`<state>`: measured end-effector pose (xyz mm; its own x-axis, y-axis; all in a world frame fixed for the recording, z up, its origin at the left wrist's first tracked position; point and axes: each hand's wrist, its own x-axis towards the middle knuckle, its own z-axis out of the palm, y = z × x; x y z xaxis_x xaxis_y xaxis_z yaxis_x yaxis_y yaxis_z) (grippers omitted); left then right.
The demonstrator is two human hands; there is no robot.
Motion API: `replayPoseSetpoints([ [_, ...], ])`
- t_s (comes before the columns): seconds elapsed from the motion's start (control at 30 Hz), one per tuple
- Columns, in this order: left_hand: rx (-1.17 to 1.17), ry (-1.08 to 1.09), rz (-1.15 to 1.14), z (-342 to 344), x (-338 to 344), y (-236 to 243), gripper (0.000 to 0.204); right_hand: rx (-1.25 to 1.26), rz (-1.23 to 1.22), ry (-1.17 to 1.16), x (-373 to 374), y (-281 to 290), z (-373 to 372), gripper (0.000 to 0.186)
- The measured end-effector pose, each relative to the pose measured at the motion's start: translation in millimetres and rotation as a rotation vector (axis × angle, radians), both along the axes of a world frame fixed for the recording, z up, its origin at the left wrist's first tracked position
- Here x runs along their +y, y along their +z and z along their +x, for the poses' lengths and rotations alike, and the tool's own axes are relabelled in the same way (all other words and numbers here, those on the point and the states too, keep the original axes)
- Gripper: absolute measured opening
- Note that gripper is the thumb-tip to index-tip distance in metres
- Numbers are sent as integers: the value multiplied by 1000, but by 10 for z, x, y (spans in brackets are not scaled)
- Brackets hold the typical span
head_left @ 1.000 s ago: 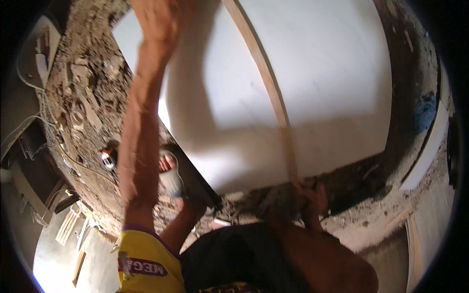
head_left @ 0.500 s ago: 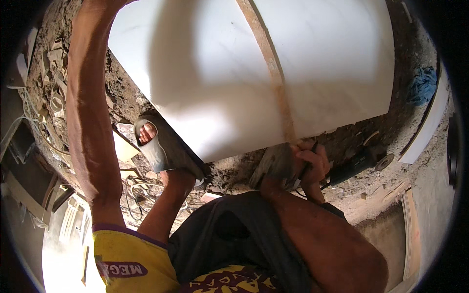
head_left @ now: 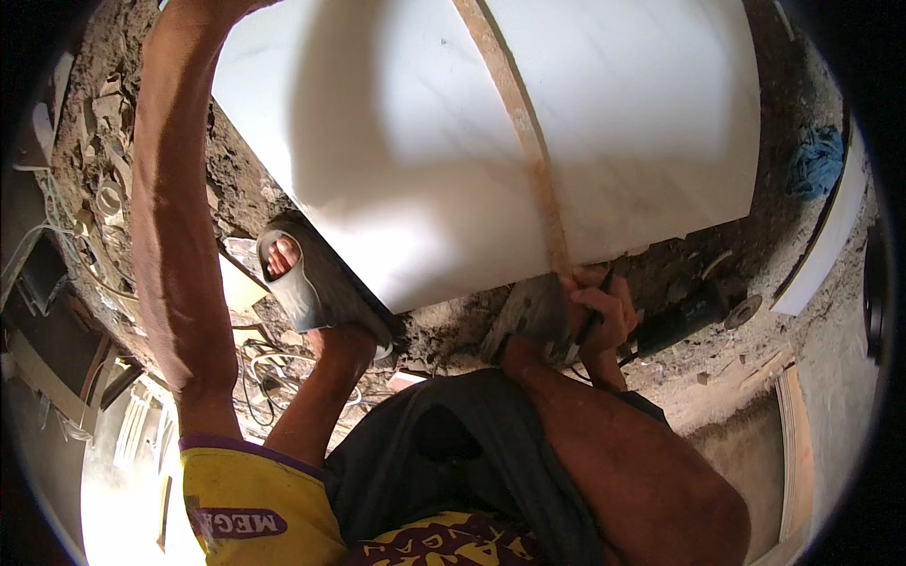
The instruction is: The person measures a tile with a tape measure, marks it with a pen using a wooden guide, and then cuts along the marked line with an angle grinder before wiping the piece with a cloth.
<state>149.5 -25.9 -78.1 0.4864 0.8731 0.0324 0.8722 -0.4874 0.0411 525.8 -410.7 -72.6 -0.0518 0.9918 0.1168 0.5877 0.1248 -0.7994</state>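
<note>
Closer now — right hand (head_left: 596, 316) at wooden strip (head_left: 517, 123) on white slab (head_left: 396, 141).

I see the white marble slab (head_left: 453, 141) filling most of the upper view, its broad face open for a pass except where the wooden strip (head_left: 514, 123) crosses it. At its near edge my right hand (head_left: 599, 316) crowds a dark power tool (head_left: 684, 316). Left of the slab, my sandalled foot (head_left: 302, 283) and rubble (head_left: 94, 170) block the floor, with tangled cables (head_left: 260, 373) below
</note>
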Motion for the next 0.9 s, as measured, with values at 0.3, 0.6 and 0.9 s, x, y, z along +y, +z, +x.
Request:
replayPoseSetpoints([
  [0.3,-416,-56,-204,268,-199,309,97,-77,54,45,145,86,-24,29],
  [0.6,-116,73,-360,396,-200,507,125,-38,32,53,148,81,-11,28],
  [0.9,-14,144,-387,488,-334,474,139,-53,-57,194,287,242,82,20],
])
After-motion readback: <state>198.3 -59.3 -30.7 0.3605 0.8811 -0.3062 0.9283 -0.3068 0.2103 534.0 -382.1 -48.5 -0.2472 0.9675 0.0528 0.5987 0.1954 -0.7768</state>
